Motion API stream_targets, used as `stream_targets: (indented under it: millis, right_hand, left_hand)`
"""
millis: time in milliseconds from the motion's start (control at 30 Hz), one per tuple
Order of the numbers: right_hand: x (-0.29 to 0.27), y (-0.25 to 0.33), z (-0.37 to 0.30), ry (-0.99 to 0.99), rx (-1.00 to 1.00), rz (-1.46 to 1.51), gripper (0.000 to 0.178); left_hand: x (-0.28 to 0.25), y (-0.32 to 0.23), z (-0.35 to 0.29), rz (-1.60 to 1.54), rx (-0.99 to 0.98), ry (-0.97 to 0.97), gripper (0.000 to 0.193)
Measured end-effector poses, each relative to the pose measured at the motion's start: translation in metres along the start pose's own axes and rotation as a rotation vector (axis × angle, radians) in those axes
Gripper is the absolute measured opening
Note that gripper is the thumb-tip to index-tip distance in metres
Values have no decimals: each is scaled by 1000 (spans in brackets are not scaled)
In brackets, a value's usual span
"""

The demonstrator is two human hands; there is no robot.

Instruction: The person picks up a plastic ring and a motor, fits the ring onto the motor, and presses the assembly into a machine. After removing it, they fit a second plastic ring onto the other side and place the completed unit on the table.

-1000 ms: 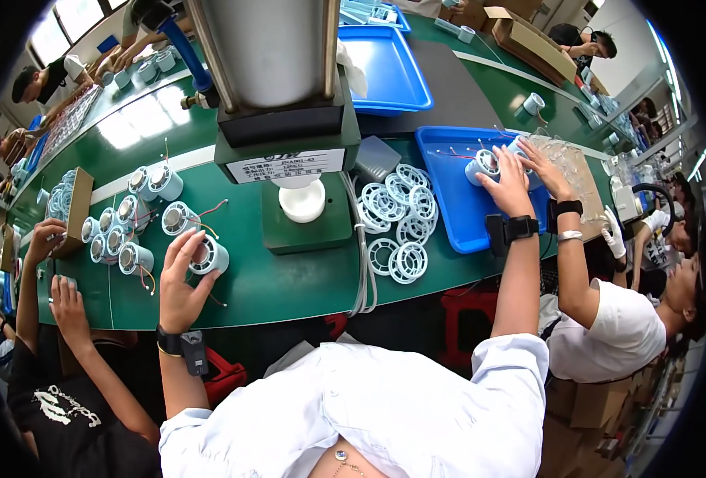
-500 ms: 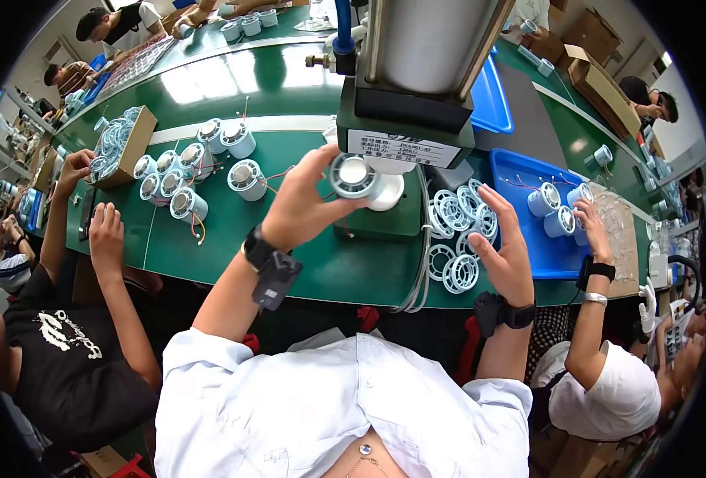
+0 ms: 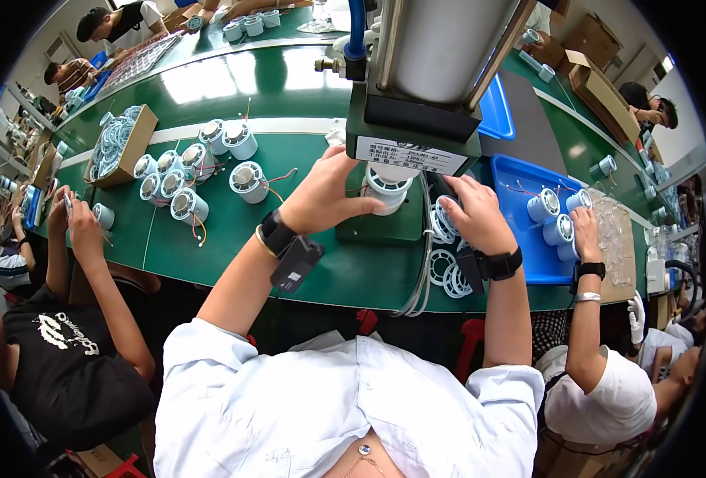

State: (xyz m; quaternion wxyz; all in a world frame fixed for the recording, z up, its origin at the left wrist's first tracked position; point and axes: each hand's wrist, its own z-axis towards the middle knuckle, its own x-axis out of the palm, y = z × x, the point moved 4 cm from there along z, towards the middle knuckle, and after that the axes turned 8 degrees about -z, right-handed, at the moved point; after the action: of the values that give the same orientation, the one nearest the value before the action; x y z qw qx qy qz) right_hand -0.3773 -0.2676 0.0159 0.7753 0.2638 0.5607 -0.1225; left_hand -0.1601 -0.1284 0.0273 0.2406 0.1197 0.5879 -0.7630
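Observation:
My left hand (image 3: 325,193) is closed on a light-blue cylindrical motor housing (image 3: 388,191), with the thumb along its near side. The housing stands upright on the green base (image 3: 381,229) of a bench press (image 3: 413,119), directly under the press head, which hides its top. To the right, my right hand (image 3: 480,213) reaches over a pile of light-blue plastic rings (image 3: 442,263). Its fingers are stretched out, a little apart, by a dark grey box beside the press; the fingertips are partly hidden.
Several wired motor housings (image 3: 248,182) stand on the green bench to the left, near a cardboard box (image 3: 134,147) of rings. At right, a blue tray (image 3: 520,255) holds more housings; a co-worker's hand (image 3: 584,231) is at it. Another co-worker sits at left. Grey cables (image 3: 421,279) hang over the bench edge.
My left hand has brought the housing down, from tilted in front of the press to upright under its head. My right hand has moved forward and left, over the rings to the grey box.

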Motion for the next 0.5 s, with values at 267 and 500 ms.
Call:
stream_targets:
  millis: [267, 500]
  right_hand:
    - [13, 2, 2, -69, -93, -198, 34]
    - [-22, 29, 18, -15, -74, -7, 40]
  left_hand:
    - [-84, 25, -85, 765, -184, -458, 43]
    - [-63, 19, -121, 520, -128, -370, 40]
